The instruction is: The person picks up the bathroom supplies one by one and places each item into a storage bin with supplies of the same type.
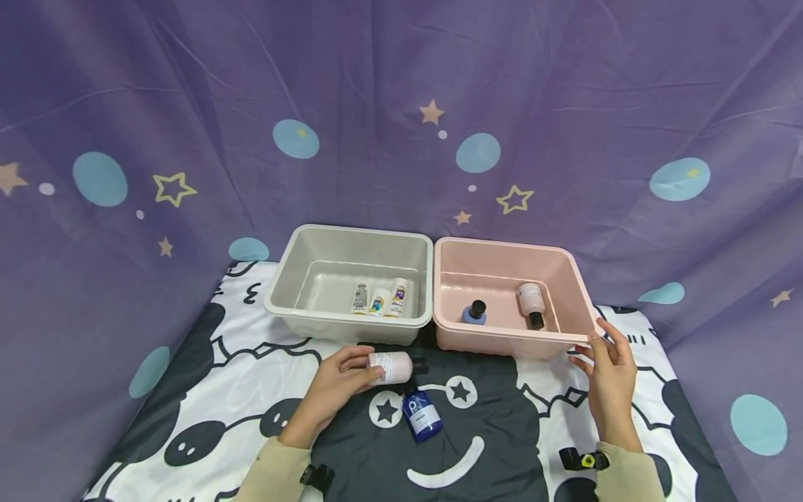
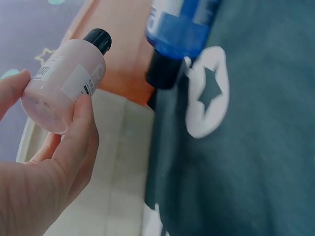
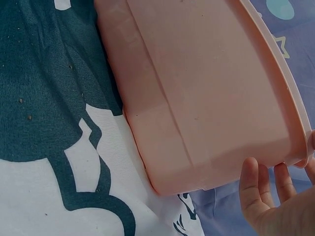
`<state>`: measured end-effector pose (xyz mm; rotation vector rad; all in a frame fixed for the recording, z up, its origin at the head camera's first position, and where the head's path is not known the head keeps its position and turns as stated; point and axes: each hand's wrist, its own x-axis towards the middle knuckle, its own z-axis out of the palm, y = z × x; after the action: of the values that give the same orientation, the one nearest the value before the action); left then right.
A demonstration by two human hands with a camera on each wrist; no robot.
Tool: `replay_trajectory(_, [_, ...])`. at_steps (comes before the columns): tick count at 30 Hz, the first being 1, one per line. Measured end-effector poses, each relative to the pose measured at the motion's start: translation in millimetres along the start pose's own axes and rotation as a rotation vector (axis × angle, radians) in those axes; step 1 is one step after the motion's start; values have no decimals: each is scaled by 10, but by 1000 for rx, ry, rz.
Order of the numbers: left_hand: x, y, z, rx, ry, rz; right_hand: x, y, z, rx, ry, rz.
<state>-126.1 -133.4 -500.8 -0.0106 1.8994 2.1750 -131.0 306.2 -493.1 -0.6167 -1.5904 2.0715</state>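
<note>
A pale pink bottle with a black cap is pinched in my left hand, tilted sideways above the cloth just in front of the grey bin. In the left wrist view, thumb and fingers close around the lower part of the pink bottle. Below its cap, a dark blue bottle with a white label and black cap lies on the cloth. My right hand holds the front right corner of the pink bin, its fingers around the rim, as the right wrist view also shows.
The grey bin stands left, against the pink one, holding a silvery tube and two small white containers with coloured labels. Inside the pink bin are a periwinkle bottle and another pale pink bottle. A purple curtain hangs behind.
</note>
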Motion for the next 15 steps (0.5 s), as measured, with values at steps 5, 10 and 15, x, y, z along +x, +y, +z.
replay_trajectory(5, [-12, 110, 78, -21, -37, 7, 11, -7, 6, 5, -1, 2])
replay_trajectory(10, [27, 244, 180, 4, -87, 35, 16, -7, 5, 9, -1, -11])
replay_trajectory(15, [95, 408, 280, 32, -143, 72, -3, 4, -4, 13, -9, -18])
